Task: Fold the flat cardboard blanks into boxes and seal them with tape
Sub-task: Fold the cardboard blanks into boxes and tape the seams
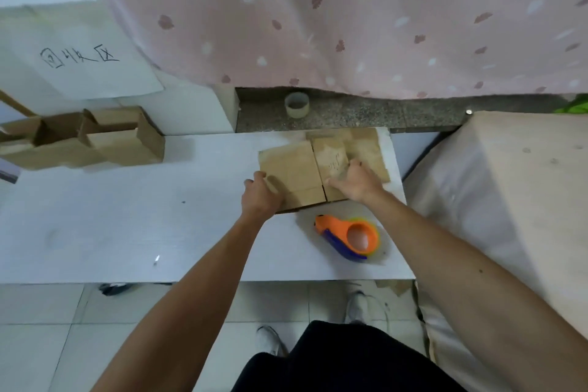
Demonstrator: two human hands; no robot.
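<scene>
Two-handed on the cardboard box (292, 169) at the far right of the table (127, 216): gripping its near-left edge with the left hand (259, 197), pressing flaps flat with the spread right hand (356, 181). Probably light, stiff, easily creased; best gripped at edges.

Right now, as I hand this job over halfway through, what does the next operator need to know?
Left grip holds the near left corner of the cardboard blanks. Right grip rests flat on them, fingers spread.
The blanks lie stacked at the far right of the table. The tape dispenser lies just in front of them, untouched.
Done: folded boxes stand at the far left, tops open.
Left: fold and tape the stacked blanks. Whether the boxes' bottoms are taped cannot be seen.
</scene>
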